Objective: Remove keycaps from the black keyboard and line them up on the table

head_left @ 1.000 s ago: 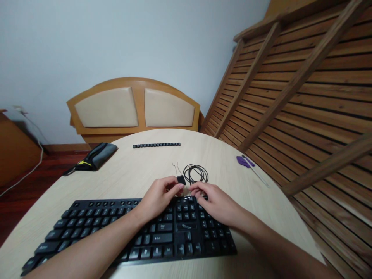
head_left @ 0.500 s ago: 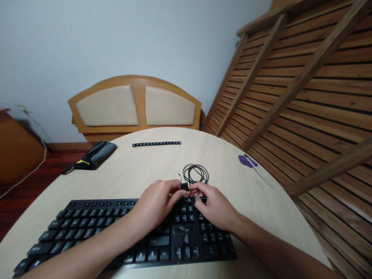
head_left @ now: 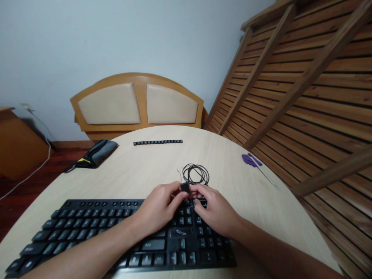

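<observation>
My left hand [head_left: 161, 201] pinches a small black block [head_left: 185, 187] between thumb and fingertips, above the back edge of a black keyboard [head_left: 154, 245]. Whether the block is a keycap or a plug I cannot make out. A thin bent wire [head_left: 179, 175] sticks up beside it. My right hand [head_left: 213, 207] is closed in a pinch just to the right, its fingertips close to the block; what they grip, if anything, is hidden. Right behind both hands a coiled black cable [head_left: 200, 167] lies on the table.
A row of black keycaps [head_left: 158, 142] lines the far side of the round table [head_left: 232, 174]. To the left lies a black and grey pouch [head_left: 101, 153]; to the right, a purple cloth [head_left: 250, 160] with a thin stick-like tool [head_left: 266, 174]. Wooden slats lean on the right.
The view has shifted slightly. My left fingers have closed further around the black block, which has tilted a little. My right hand has barely moved.
</observation>
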### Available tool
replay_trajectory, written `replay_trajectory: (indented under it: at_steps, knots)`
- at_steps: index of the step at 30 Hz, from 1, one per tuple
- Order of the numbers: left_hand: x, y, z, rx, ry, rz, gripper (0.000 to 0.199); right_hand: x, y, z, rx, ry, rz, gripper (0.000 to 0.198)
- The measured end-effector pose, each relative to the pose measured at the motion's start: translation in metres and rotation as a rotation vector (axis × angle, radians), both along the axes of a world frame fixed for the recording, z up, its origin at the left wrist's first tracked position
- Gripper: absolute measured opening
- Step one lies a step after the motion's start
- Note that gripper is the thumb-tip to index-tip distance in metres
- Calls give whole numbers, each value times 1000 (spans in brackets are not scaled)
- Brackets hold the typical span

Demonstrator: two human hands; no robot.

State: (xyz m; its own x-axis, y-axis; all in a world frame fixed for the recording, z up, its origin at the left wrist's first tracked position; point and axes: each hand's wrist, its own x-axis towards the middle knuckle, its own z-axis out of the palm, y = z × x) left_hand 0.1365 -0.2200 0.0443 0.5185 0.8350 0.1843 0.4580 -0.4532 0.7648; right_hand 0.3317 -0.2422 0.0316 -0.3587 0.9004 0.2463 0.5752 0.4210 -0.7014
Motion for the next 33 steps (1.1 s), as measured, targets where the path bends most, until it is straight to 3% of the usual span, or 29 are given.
replay_trajectory:
  at_steps: [10,21,33]
  knots:
    - [2,5,-9,-227,-229,-37,25,1,0,1,15,-34,16,28]
    - [0,4,-8,-190,-184,-20,26,2,2,5,49,-65,88,18]
    - [-1,6,-9,-259,-189,28,26,0,0,-2,-56,50,-37,17]
